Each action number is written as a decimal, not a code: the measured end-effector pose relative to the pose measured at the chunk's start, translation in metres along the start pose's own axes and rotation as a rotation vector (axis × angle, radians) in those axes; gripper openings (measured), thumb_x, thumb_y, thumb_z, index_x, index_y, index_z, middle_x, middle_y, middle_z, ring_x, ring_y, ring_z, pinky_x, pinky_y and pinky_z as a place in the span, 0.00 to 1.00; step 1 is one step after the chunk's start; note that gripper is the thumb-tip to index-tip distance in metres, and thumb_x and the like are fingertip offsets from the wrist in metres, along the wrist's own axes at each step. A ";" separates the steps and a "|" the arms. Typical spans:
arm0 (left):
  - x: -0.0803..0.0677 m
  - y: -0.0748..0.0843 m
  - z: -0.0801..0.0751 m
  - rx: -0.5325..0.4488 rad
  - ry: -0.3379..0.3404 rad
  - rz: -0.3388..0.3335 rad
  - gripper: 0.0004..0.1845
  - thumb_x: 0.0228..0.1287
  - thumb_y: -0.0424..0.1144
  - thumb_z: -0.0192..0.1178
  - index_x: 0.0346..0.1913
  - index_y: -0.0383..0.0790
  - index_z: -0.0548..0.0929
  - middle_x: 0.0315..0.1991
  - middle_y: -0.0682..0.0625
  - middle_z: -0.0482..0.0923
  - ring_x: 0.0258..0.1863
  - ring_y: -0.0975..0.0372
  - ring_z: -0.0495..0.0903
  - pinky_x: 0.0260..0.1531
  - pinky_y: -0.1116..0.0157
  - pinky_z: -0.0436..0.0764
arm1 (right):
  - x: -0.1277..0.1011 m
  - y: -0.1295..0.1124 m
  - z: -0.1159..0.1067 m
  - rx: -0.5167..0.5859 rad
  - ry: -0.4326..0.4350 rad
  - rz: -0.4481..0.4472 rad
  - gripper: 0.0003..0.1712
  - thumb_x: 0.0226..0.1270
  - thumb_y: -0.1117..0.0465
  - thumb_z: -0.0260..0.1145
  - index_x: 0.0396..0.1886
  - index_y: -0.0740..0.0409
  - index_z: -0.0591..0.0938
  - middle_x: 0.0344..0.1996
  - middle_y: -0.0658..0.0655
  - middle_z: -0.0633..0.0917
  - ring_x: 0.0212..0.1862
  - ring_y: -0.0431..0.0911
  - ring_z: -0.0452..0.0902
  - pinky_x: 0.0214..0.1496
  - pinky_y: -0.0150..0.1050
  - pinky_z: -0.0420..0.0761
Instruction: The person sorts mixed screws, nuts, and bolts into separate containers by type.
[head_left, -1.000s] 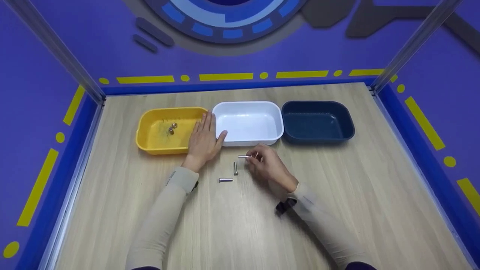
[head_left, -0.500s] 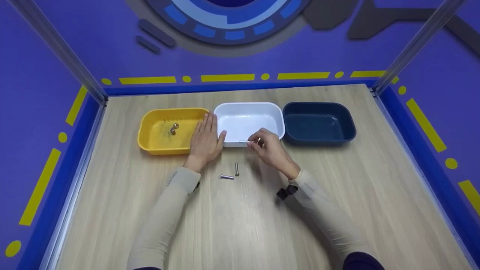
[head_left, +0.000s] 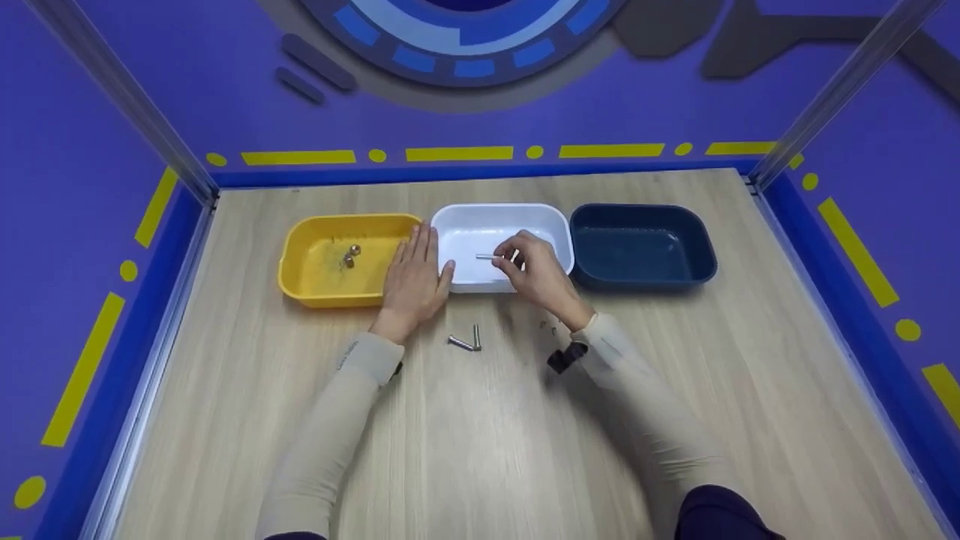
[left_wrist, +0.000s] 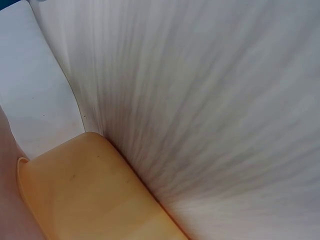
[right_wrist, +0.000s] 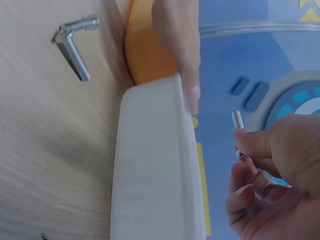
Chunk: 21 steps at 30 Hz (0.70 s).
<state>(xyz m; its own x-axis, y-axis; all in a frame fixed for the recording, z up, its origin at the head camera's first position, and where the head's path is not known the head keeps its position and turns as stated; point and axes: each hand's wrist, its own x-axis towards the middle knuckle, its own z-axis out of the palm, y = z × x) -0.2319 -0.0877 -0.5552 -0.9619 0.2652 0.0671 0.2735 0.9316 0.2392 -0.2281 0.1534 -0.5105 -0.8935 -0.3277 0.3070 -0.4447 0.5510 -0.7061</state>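
In the head view my right hand (head_left: 536, 274) is over the white tray (head_left: 501, 285), pinching a silver bolt (head_left: 484, 256) between thumb and fingers. The right wrist view shows the bolt's threaded end (right_wrist: 237, 119) sticking out past the thumb. My left hand (head_left: 412, 285) lies flat with straight fingers across the adjoining rims of the yellow tray (head_left: 330, 301) and the white one. Two more bolts lie on the wooden table in front of the white tray, one upright in the view (head_left: 476, 335), the other slanted (head_left: 459, 343), their ends meeting. Two nuts (head_left: 352, 256) sit inside the yellow tray.
A dark blue tray (head_left: 643, 283) stands to the right of the white tray, making a row of three. Tiny metal pieces (head_left: 554, 330) lie on the table (head_left: 480, 450) near my right wrist. Blue-purple panels (head_left: 480, 120) enclose the table's back and sides.
My right hand has carried the bolt forward from the table to over the white tray. The sideways bolt on the table has rolled toward the other and swung aslant. The left hand stays put.
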 end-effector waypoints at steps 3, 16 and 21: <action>0.001 0.000 0.000 -0.008 0.007 0.008 0.41 0.86 0.58 0.33 0.86 0.30 0.48 0.88 0.37 0.44 0.88 0.47 0.43 0.87 0.48 0.49 | 0.008 0.004 0.003 0.003 0.011 0.012 0.05 0.73 0.67 0.72 0.41 0.67 0.88 0.35 0.62 0.85 0.33 0.49 0.81 0.36 0.31 0.78; 0.000 0.000 0.000 -0.001 0.007 0.009 0.41 0.87 0.58 0.33 0.85 0.29 0.48 0.88 0.37 0.42 0.88 0.47 0.43 0.87 0.48 0.48 | 0.037 0.021 0.014 -0.020 0.000 0.076 0.05 0.74 0.67 0.71 0.44 0.66 0.88 0.37 0.63 0.85 0.36 0.51 0.81 0.39 0.36 0.80; 0.000 0.001 0.000 0.002 0.021 0.012 0.41 0.86 0.57 0.34 0.85 0.29 0.49 0.88 0.36 0.45 0.88 0.46 0.45 0.87 0.48 0.50 | 0.047 0.027 0.016 -0.031 -0.006 0.095 0.06 0.75 0.66 0.70 0.44 0.66 0.88 0.38 0.62 0.86 0.37 0.51 0.81 0.41 0.37 0.80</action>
<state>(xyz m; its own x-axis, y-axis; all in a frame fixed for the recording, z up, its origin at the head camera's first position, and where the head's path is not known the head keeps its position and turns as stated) -0.2321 -0.0871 -0.5549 -0.9584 0.2710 0.0902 0.2849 0.9290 0.2363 -0.2812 0.1399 -0.5251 -0.9315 -0.2769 0.2358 -0.3595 0.6031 -0.7121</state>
